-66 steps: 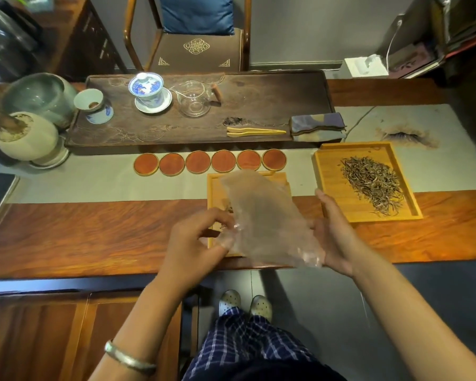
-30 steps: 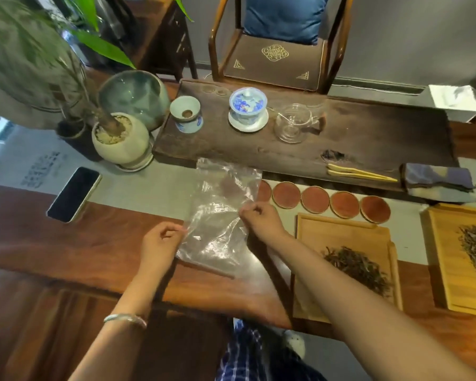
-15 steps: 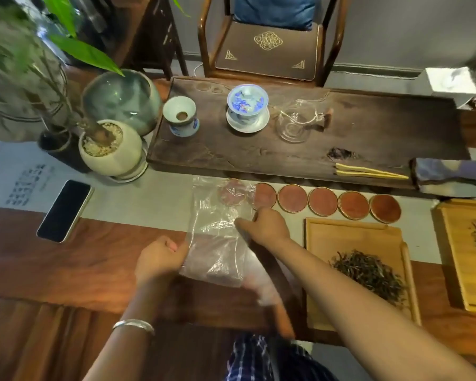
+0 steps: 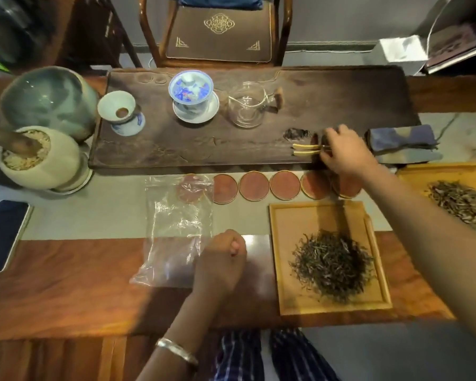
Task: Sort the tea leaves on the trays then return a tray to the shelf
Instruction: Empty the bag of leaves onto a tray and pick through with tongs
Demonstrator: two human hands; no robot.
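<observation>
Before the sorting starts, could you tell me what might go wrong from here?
The right hand reaches for the bamboo tweezers with its forearm above the near tray; a low pull-back might scatter the dark tea leaves. The plastic bag lies loose, partly over one coaster, and the left hand beside it could drag it.
</observation>
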